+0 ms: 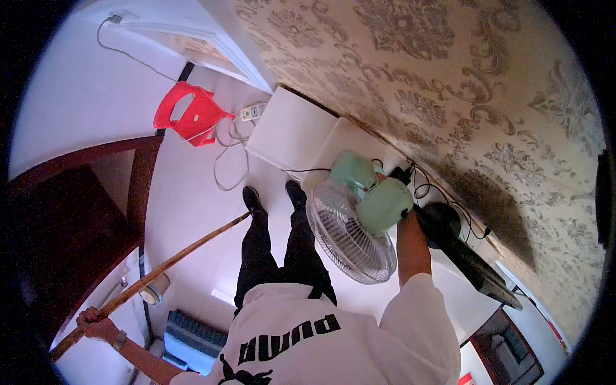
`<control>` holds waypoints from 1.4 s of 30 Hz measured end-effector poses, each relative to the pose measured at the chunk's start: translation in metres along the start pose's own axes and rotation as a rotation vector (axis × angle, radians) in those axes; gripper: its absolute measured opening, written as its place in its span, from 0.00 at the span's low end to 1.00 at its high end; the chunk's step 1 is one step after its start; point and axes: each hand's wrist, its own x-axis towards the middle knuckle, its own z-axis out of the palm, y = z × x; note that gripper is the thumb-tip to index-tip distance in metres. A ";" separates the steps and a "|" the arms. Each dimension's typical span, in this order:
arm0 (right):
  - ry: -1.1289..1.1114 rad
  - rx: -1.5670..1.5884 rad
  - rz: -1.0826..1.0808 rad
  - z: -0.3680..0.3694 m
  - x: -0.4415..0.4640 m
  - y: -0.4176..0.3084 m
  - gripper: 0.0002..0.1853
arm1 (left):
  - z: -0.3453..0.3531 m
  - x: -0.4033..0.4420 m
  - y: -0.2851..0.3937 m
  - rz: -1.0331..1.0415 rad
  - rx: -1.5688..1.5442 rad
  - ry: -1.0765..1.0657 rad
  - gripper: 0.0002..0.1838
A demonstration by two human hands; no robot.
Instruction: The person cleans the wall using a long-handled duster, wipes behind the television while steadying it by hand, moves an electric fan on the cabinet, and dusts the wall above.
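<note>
My left hand (pixel 97 325) is closed around a long wooden stick (pixel 168 263) near its lower end. The stick slants up and to the right, and its far tip is close to my shoe. On the other side, my right hand (pixel 407 222) reaches behind the green motor housing of an electric fan (pixel 351 240). Most of that hand is hidden, but a small skin-toned patch between the housing and the green base suggests fingers around the neck. The round wire grille of the fan faces down and left.
A low white cabinet (pixel 292 125) runs along the patterned wall (pixel 410 77). Black cables and a dark flat screen (pixel 475 266) are right of the fan. A red chair (pixel 186 114), a white power strip (pixel 253 111) and a loose cord lie ahead. Blue folded fabric (pixel 192 343) is at lower left.
</note>
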 end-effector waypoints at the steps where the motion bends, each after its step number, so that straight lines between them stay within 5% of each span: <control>1: 0.002 -0.001 0.002 -0.001 0.002 0.001 0.27 | 0.000 -0.001 0.001 0.014 0.006 0.001 0.17; 11: 0.059 -0.024 0.019 -0.009 -0.025 0.032 0.30 | -0.004 0.018 -0.022 0.038 0.023 -0.060 0.16; 14: 0.087 -0.036 0.036 -0.015 -0.047 0.050 0.31 | -0.010 0.023 -0.025 -0.275 -0.222 -0.023 0.15; 16: 0.107 -0.056 0.050 -0.020 -0.063 0.058 0.32 | -0.012 0.025 -0.034 0.020 -0.049 -0.103 0.13; 23: 0.209 -0.084 0.071 -0.053 -0.138 0.099 0.34 | -0.015 0.041 -0.037 0.015 -0.342 -0.144 0.13; 33: 0.701 0.257 -0.020 -0.083 -0.167 0.208 0.20 | -0.004 0.048 -0.038 0.175 -0.112 -0.252 0.10; 35: 1.112 -0.652 -0.776 -0.104 -0.146 0.247 0.12 | -0.006 0.060 -0.056 0.110 -0.231 -0.272 0.11; 36: 1.234 -0.541 -0.586 -0.034 -0.224 0.162 0.12 | -0.004 0.061 -0.056 0.110 -0.235 -0.277 0.11; 40: 1.061 -0.396 -0.741 0.073 -0.317 0.021 0.12 | 0.007 0.053 -0.038 0.004 -0.221 -0.235 0.11; 42: 0.948 -0.521 -0.874 0.091 -0.288 -0.011 0.33 | 0.008 0.055 -0.049 0.069 -0.227 -0.298 0.13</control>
